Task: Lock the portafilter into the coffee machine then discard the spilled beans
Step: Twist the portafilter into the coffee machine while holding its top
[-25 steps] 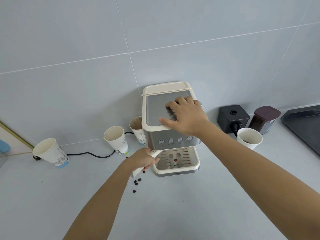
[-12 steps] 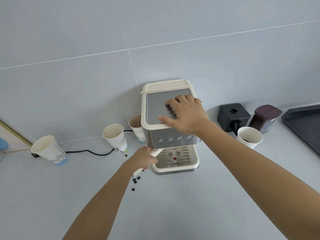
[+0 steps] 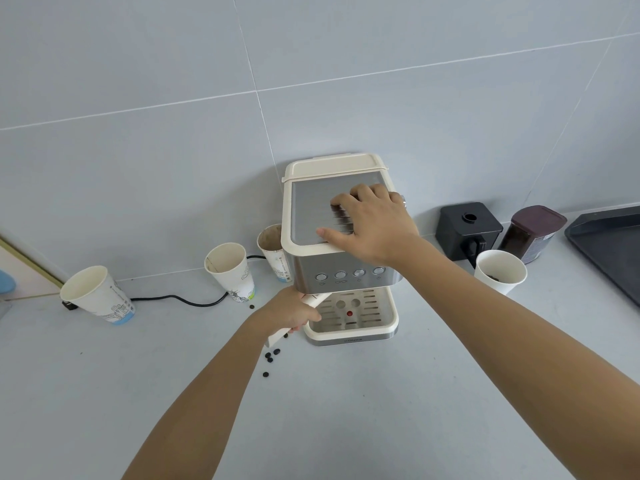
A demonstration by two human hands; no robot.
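Observation:
The cream and steel coffee machine [image 3: 308, 209] stands against the tiled wall. My right hand [image 3: 372, 228] lies flat on its top plate, fingers spread, pressing down. My left hand [image 3: 291, 311] is closed around the cream portafilter handle [image 3: 317, 299], which slants up under the machine's front; the portafilter's head is hidden beneath the body. Several dark spilled beans [image 3: 272, 355] lie on the grey counter just below my left hand, with one more bean [image 3: 252, 306] near the paper cups.
Three paper cups [image 3: 230, 268] stand left of the machine, with a black power cord [image 3: 180, 299] behind them. Right of it are a black container [image 3: 465, 228], a dark jar [image 3: 531, 232], a white cup with beans [image 3: 500, 271] and a dark tray [image 3: 609, 244].
The view has shifted slightly. My left hand has stayed closed on the handle at the machine's lower left; the right hand has not moved from the top.

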